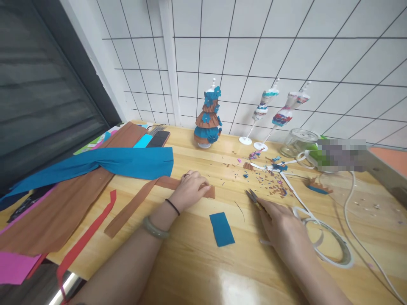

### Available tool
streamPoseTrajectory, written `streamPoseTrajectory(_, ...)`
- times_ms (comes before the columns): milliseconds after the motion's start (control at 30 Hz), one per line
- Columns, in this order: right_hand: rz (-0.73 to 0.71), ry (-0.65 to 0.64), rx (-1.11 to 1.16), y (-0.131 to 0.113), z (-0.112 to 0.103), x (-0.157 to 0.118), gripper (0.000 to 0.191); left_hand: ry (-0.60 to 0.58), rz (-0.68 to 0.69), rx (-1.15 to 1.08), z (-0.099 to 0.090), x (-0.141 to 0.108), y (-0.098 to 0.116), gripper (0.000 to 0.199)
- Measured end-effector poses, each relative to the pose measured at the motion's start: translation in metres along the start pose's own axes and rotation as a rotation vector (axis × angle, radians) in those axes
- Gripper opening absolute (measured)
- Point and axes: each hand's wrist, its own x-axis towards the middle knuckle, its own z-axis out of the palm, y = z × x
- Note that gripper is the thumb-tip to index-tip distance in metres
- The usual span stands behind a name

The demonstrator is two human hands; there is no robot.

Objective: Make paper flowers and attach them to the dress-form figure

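The brown strip [132, 204] is laid on the table [190, 271], angled up from lower left, then bent rightward to its end. It is covered by the left hand [190, 189], palm down, fingers curled; whether it is pinched cannot be told. Rightward, scissors [252, 196] are gripped in the closed right hand [281, 220], blades aimed up-left.

Head view — looks forward and down, close over the tabletop [190, 262].

Three dress forms [208, 116], two hands [191, 189], one phone [159, 138], one red strip [87, 235]
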Motion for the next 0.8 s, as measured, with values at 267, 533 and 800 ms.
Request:
streamPoseTrajectory(267,0.182,0.014,0.214,-0.008,-0.007,0.001,0.034,0.043,0.023,-0.071,0.004,0.005,0.006,0.009)
streamPoseTrajectory(533,0.51,-0.122,0.992,-0.041,-0.02,0.001,0.043,0.136,-0.071,-0.531,-0.009,-0.006,0.029,0.012)
streamPoseTrajectory(800,0.469,-0.235,1.226,-0.058,-0.028,-0.005,0.047,-0.051,-0.294,-1.092,-0.009,-0.014,0.052,0.046)
